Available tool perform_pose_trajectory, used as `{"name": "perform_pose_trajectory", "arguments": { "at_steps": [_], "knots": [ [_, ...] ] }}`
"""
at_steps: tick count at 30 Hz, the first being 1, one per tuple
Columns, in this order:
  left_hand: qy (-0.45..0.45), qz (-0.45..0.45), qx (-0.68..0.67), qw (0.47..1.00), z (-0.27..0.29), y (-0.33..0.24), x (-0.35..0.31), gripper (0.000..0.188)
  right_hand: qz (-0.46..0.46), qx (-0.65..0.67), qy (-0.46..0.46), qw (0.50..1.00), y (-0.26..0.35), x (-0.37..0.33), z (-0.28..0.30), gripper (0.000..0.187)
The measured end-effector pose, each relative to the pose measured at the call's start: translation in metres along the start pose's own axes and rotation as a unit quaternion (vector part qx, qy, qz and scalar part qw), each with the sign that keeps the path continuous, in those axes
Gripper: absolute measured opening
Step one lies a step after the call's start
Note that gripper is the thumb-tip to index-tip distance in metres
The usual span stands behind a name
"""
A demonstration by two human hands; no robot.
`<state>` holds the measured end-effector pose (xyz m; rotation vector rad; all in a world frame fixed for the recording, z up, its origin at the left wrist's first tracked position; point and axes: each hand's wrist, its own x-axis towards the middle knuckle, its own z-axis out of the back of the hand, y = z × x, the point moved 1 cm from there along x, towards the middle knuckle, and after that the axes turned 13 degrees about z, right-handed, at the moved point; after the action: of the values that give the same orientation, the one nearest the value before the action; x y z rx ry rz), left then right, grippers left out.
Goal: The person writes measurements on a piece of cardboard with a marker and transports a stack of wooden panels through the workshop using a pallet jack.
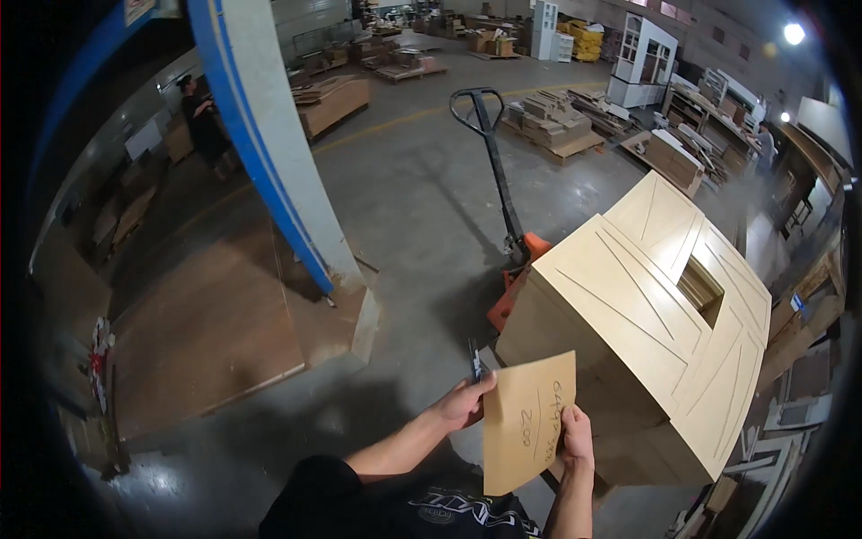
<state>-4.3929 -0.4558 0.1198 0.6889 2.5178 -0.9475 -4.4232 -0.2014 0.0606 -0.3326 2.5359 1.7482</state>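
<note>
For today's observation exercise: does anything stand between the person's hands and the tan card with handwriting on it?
Nothing visible does. The right hand already grips the tan card at its right edge. The left hand touches its left edge while also holding a dark marker.

A tan cardboard label [528, 422] with handwritten dark marks, rectangular and tilted, sits low in the frame's centre, pinched between two hands. Small blue tags [796, 303] dot stacked panels at the right edge; a pale sign [137, 9] hangs upper left.
</note>
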Motion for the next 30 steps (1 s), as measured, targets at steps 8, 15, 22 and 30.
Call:
{"name": "perform_pose_trajectory", "arguments": {
  "at_steps": [8,15,22,30],
  "knots": [
    [-0.055,-0.039,0.344,0.936,0.049,-0.097,0.096,0.034,0.159,-0.090,-0.175,0.968,-0.011,0.112,-0.047,0.030],
    [0.077,-0.062,0.216,0.971,0.008,-0.161,0.155,0.029,0.009,0.175,-0.161,0.971,-0.004,0.184,-0.094,0.038],
    [0.016,-0.035,0.451,0.892,0.025,-0.230,0.229,0.044,0.114,0.108,-0.174,0.972,0.031,0.300,-0.071,0.051],
    [0.170,0.034,0.358,0.918,-0.024,-0.279,0.303,0.042,0.090,0.206,-0.173,0.959,0.046,0.357,-0.065,0.055]
  ]
}}
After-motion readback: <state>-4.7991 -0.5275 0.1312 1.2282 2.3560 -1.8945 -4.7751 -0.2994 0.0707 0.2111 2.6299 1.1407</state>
